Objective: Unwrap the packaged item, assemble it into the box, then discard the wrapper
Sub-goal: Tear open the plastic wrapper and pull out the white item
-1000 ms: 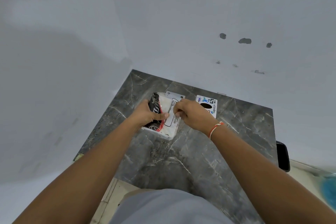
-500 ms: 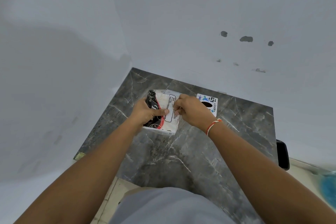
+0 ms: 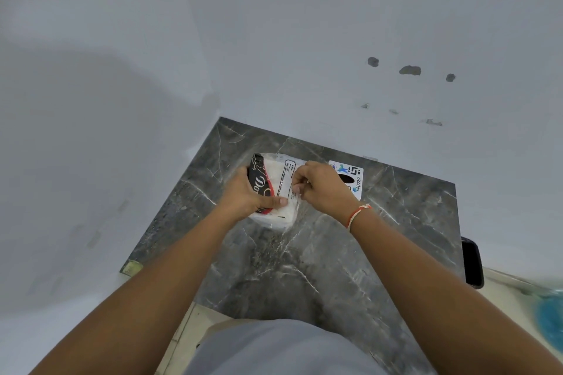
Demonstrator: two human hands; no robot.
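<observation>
Head view: two hands (image 3: pixel 243 195) (image 3: pixel 323 189), one packet (image 3: pixel 275 189).

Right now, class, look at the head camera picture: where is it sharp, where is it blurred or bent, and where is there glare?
Head view: sharp on the hands, left and right, and the wrapped packet; the blue object at the right edge is smeared; the marble tabletop edges splay with wide-angle distortion; light is soft, with faint glare on the packet's clear wrapper.
</observation>
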